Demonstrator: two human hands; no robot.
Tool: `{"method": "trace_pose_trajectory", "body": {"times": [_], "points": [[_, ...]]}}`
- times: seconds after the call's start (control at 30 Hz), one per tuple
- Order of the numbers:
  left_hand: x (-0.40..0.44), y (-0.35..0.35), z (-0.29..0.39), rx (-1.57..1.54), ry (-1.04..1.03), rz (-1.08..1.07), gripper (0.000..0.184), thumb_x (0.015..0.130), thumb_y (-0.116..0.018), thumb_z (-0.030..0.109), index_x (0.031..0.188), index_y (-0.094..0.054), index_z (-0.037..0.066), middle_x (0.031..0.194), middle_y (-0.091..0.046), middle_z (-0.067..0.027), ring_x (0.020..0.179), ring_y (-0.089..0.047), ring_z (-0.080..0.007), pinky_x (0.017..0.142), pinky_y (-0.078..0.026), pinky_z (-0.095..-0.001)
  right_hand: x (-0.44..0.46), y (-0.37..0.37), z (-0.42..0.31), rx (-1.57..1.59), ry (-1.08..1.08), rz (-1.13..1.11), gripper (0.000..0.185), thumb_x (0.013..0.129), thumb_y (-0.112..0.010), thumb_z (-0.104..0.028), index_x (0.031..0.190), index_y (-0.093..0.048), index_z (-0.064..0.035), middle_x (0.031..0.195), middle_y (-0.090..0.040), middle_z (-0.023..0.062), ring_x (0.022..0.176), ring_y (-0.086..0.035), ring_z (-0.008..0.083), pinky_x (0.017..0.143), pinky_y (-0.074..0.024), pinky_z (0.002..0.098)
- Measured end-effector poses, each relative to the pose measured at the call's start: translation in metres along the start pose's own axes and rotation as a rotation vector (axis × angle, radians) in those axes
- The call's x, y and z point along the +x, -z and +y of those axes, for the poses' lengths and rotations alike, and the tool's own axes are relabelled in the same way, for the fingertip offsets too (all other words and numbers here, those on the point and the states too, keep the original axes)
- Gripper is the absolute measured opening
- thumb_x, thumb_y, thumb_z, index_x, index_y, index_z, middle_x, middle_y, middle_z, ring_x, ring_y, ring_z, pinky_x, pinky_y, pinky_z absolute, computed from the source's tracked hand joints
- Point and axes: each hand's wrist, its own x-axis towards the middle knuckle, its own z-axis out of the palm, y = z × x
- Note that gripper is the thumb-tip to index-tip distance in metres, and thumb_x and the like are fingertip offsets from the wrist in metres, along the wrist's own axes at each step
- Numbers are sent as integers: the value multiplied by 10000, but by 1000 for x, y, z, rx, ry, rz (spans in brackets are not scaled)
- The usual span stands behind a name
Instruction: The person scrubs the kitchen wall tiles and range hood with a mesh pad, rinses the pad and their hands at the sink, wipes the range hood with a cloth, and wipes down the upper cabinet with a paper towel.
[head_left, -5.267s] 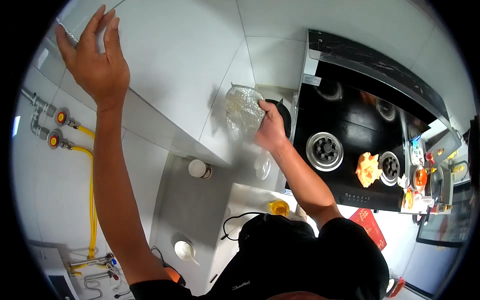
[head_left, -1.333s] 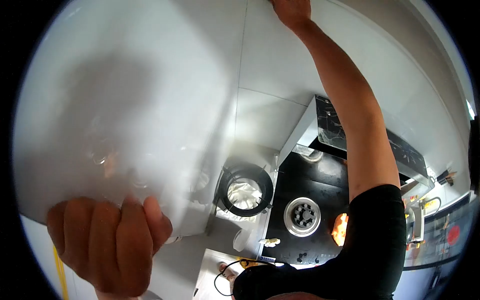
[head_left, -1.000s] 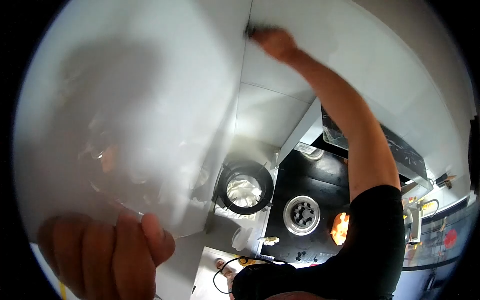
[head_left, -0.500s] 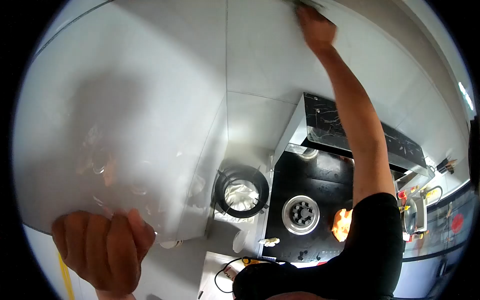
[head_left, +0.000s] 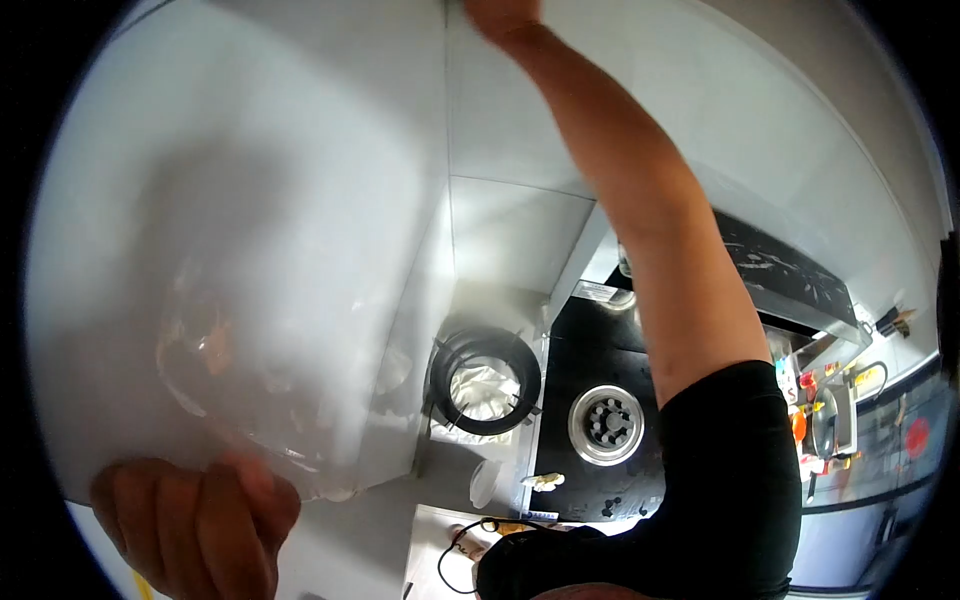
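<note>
My left hand (head_left: 200, 520) is low on the left, its fingers curled closed around the edge of a clear, see-through thing. Curved glints of this clear bowl-like piece (head_left: 190, 400) show in front of the white wall, though its full outline is hard to make out. My right arm reaches up across the view to the tiled wall (head_left: 600, 90). Only the back part of my right hand (head_left: 503, 14) shows at the top edge, near the wall corner. Its fingers and anything in them are cut off.
Below the arm is a black gas hob with a round burner (head_left: 606, 426) under a dark range hood (head_left: 790, 265). A black wok ring (head_left: 440, 385) lies beside it on white cloth. A clear plastic tub (head_left: 485, 484) and several bottles (head_left: 815, 380) stand around.
My right hand has swept left along the upper wall to the corner; the thin flat tool seen in it earlier is out of view. My left hand has dropped slightly, with the clear piece.
</note>
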Motion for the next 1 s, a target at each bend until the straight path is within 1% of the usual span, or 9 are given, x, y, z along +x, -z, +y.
{"method": "trace_pose_trajectory", "body": {"times": [0.07,0.13,0.2,0.3,0.5,0.7,0.8,0.87,1.0], "points": [[3,-1,-1,-6,-10,2,195,938,-611,25,772,-509,35,663,-463,-122,633,-485,-313,626,-454,-456,-17,8,-4,157,31,247,251,867,-602,-72,1097,-700,-55,930,-752,131,802,-733,247,643,-600,402],[6,-4,1,-38,28,50,212,946,-602,15,764,-494,22,654,-449,-121,610,-474,-314,613,-446,-460,-44,28,23,95,223,168,253,883,-581,-57,1104,-703,-72,980,-751,132,831,-738,254,664,-606,389],[7,-8,2,-49,26,77,217,949,-598,19,760,-491,21,653,-449,-121,608,-477,-314,609,-442,-462,-73,31,75,201,153,448,205,904,-578,-65,1051,-719,-85,997,-747,133,782,-726,269,629,-598,374],[9,-9,0,-45,9,104,229,951,-587,25,747,-483,29,648,-439,-119,598,-471,-312,598,-430,-457,-168,37,190,74,-272,183,161,989,-547,-229,1088,-659,-171,850,-720,81,690,-675,310,591,-540,435],[10,1,1,-24,28,39,235,931,-575,35,723,-470,68,631,-411,-94,568,-420,-296,611,-414,-426,-329,113,331,-241,-929,-18,370,1043,-443,-422,1313,-586,-212,1123,-735,102,926,-716,324,705,-568,444],[6,-5,1,-108,33,77,237,928,-577,37,721,-472,80,625,-416,-69,566,-414,-259,599,-389,-407,-223,53,217,-35,-357,321,173,1005,-557,-183,1103,-687,-124,1127,-718,82,850,-714,284,673,-581,380],[10,-1,3,-76,26,52,232,936,-574,39,732,-472,80,625,-417,-66,565,-418,-248,581,-378,-407,-128,44,138,-85,-208,279,114,949,-599,-143,1033,-661,-96,926,-722,69,731,-696,261,585,-567,393],[11,2,2,-60,32,13,226,940,-573,41,740,-475,80,626,-418,-65,565,-421,-246,575,-375,-408,-68,42,97,41,-90,523,136,892,-662,-149,987,-722,-71,954,-745,121,696,-698,248,552,-562,367],[6,3,2,-64,32,-21,240,942,-565,34,723,-480,81,620,-408,-67,566,-426,-251,575,-373,-417,-18,22,38,105,-120,405,186,882,-666,-140,1038,-730,-60,941,-743,142,731,-717,244,576,-578,359]]}}
